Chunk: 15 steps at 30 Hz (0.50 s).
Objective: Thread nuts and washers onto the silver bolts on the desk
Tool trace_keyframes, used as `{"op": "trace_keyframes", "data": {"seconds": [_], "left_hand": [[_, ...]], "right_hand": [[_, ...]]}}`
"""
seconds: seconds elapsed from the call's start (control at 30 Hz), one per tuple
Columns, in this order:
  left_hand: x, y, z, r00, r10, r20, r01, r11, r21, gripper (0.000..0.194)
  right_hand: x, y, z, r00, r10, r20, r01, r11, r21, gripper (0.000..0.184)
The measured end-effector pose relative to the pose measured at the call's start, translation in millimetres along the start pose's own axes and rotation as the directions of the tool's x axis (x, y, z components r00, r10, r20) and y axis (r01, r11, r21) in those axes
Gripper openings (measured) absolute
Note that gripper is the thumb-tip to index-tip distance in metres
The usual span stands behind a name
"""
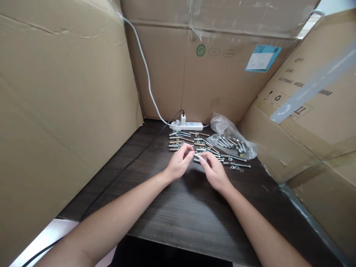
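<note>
Over the dark table, my left hand (181,159) and my right hand (213,168) face each other with fingertips pinched. Between them runs a short, silvery metal bolt (197,155), gripped at its left end by my left hand and at its right end by my right. Fingers cover both of its ends, so its head and thread cannot be made out. Just beyond my hands lie rows of loose bolts and sleeves (180,139), some silver, some brass-coloured. To the right of my right hand are a nut (230,159), a long bolt (241,165) and several washers (237,168).
A clear plastic bag (224,124) with several bolts (228,142) in it lies at the back right. Behind the rows sits a white power strip (193,126) with a plug. A black cable (130,163) crosses the table's left side. Cardboard boxes (167,74) wall in three sides.
</note>
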State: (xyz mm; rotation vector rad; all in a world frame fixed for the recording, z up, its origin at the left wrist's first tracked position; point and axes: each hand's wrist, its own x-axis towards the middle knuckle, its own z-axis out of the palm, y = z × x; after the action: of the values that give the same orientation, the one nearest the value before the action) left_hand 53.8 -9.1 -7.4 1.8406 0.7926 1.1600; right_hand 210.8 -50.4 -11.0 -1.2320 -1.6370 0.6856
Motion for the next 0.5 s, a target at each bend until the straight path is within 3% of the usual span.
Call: {"op": "trace_keyframes", "data": {"seconds": [0.07,0.17,0.3,0.4,0.5], "left_hand": [[-1.9,1.5,1.1,0.999,0.008,0.031,-0.008,1.000,-0.003,0.015],[-5.5,4.5,2.9,0.996,0.028,0.087,-0.029,1.000,0.009,0.011],[-8.5,7.4,2.9,0.987,0.045,0.157,-0.048,0.999,0.018,0.015],[-7.9,7.6,1.6,0.983,0.063,0.173,-0.065,0.998,0.004,0.018],[-5.3,6.0,0.6,0.994,0.047,0.102,-0.053,0.997,0.060,0.015]], "right_hand": [[-0.6,-0.4,3.6,0.982,0.162,0.094,-0.183,0.936,0.299,0.020],[-2.5,-1.7,8.6,0.916,0.278,0.288,-0.398,0.705,0.587,0.027],[-4.8,-5.3,11.5,0.889,0.299,0.347,-0.458,0.549,0.699,0.032],[-4.7,-7.4,11.3,0.877,0.323,0.356,-0.478,0.512,0.714,0.034],[-3.4,-7.1,9.8,0.877,0.338,0.343,-0.476,0.500,0.723,0.035]]}}
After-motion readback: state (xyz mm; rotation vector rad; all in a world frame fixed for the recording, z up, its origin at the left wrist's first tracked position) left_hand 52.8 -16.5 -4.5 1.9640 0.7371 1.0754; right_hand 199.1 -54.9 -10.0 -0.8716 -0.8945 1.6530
